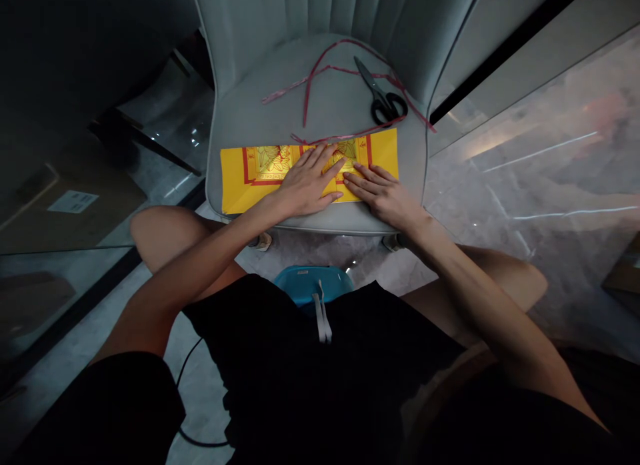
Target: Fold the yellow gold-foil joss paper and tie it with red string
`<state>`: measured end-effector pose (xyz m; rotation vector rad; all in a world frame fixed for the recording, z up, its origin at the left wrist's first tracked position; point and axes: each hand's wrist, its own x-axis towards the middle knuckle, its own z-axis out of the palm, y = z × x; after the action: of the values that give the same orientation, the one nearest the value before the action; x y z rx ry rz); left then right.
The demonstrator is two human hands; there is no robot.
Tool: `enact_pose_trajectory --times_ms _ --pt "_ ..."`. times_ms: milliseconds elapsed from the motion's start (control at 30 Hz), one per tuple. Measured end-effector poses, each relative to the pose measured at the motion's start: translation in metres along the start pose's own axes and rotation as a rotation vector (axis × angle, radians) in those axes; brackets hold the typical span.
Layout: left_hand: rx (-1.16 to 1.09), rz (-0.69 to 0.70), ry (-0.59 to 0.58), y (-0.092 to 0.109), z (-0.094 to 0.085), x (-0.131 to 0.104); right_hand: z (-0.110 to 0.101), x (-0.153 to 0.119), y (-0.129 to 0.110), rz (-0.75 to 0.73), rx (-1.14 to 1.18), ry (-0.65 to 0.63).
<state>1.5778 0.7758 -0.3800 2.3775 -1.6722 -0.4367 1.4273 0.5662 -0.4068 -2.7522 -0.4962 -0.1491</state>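
Observation:
Yellow paper sheets [235,185] with red borders and gold printed patterns lie side by side, overlapping, across the front of a grey chair seat [240,118]. My left hand [310,181] rests on them near the middle, palm down with fingers spread. Just to its right, my right hand [383,195] presses on the paper with its fingers stretched out and the wrist near the seat's front edge. Both hands are open and cover part of the print. Behind the paper, black-handled scissors [385,101] lie with their blades pointing back, among strands of pink-red ribbon [320,71].
The chair's padded backrest [320,8] rises behind the seat. Below its front edge is a blue plastic stool [310,285] between my legs. A cardboard box [70,198] shows at the left, and a black cable [187,358] runs over the marble-patterned floor.

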Motion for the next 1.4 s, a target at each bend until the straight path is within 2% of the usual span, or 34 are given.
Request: enact_pose_trajectory --times_ms 567,900,1133,1300,1400 --pt "0.005 0.003 0.042 -0.001 0.006 0.0 -0.002 0.001 0.002 0.011 -0.005 -0.016" --pt "0.004 -0.01 0.027 -0.001 0.006 0.0 -0.012 -0.009 0.006 0.018 0.008 -0.021" --pt "0.008 -0.022 0.016 0.001 0.002 -0.001 -0.012 -0.011 0.005 0.029 -0.003 -0.023" --pt "-0.008 -0.012 0.022 -0.002 0.005 -0.001 -0.015 -0.022 0.006 -0.039 -0.038 -0.007" --pt "-0.019 -0.007 0.024 -0.002 0.005 -0.001 -0.016 -0.034 0.005 -0.129 -0.053 0.056"
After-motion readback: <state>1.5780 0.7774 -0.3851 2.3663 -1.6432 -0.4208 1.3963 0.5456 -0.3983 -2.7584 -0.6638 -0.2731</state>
